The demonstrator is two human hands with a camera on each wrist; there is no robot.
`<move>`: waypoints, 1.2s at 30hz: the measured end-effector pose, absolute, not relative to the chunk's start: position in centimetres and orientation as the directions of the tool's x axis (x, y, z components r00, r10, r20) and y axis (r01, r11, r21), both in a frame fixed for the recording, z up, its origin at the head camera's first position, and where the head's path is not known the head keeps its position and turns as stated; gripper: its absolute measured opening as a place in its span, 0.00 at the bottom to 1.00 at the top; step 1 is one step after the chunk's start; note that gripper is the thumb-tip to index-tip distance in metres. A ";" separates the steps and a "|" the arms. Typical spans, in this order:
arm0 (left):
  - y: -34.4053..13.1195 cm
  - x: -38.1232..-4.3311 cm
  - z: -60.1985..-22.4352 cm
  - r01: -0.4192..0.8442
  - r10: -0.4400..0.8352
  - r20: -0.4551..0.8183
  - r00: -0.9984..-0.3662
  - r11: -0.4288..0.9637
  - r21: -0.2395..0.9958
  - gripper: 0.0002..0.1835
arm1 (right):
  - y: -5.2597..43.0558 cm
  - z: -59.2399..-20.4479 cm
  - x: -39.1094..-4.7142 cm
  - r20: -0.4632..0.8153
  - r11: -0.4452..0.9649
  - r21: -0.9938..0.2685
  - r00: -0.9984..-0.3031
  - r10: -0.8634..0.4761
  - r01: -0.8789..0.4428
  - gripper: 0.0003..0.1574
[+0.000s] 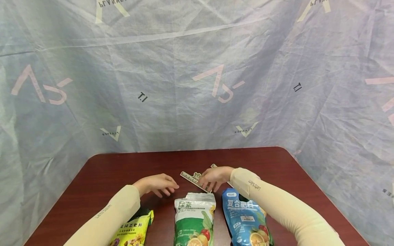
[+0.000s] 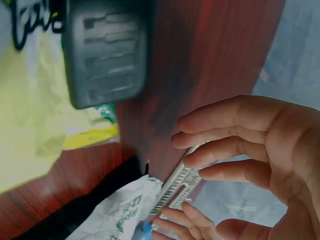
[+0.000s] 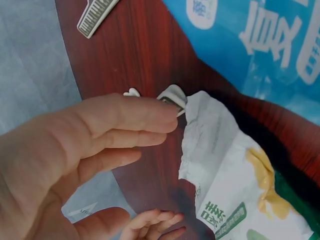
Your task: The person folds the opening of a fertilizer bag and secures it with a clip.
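The fingers [image 3: 127,112] of the right hand [image 1: 214,177] were held rather straight and close side by side, with the thumb well apart from them, and they gripped nothing. The fingers of the left hand [image 1: 155,183] were softly bent and a little spread, and this hand also was without any object. The two hands were above the table [image 1: 110,167], with a gap between them.

Nearest to the right hand was a striped strip [image 1: 189,178], pale with dark marks and with a small rounded ornament on its edge. It lay aslant on the table, partly behind the right fingers (whether they touched it, I could not tell). A second strip [image 3: 97,17], of similar look, lay farther to the right, mostly hidden by the right hand in the head view.

On the person's side of the strips was a white and green bag [image 1: 194,222], its crumpled top near the end of the first strip. To its right was a blue bag [image 1: 244,223], partly covered by the right sleeve [image 1: 283,205]; to its left was a yellow bag [image 1: 133,232], partly behind the left sleeve [image 1: 104,218]. Behind the table hung a greyish cloth [image 1: 172,112], wrinkled and printed with letters
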State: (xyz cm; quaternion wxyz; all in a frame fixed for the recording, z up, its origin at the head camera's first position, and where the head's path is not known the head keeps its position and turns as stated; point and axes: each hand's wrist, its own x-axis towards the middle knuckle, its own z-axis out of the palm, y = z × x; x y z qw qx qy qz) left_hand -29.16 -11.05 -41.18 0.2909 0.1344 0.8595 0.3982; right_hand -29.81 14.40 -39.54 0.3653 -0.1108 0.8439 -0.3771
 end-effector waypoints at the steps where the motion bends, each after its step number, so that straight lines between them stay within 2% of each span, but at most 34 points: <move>1: -10.9 -29.2 -41.3 -0.002 0.463 -0.397 -0.792 0.649 0.760 0.20 | 14.4 -39.7 -29.8 -0.532 0.695 -0.714 -0.710 -0.461 0.083 0.23; 8: -10.1 -29.3 -42.1 -0.012 0.470 -0.419 -0.777 0.654 0.757 0.18 | 14.7 -40.0 -29.6 -0.535 0.745 -0.667 -0.708 -0.461 0.020 0.24; 21: -9.1 -30.1 -43.4 -0.071 0.479 -0.453 -0.752 0.624 0.778 0.18 | 14.3 -40.1 -28.7 -0.518 0.825 -0.554 -0.730 -0.445 -0.110 0.15; 36: -8.1 -29.7 -43.1 -0.077 0.442 -0.474 -0.761 0.664 0.743 0.11 | 13.7 -41.2 -28.6 -0.463 0.843 -0.519 -0.784 -0.414 -0.139 0.16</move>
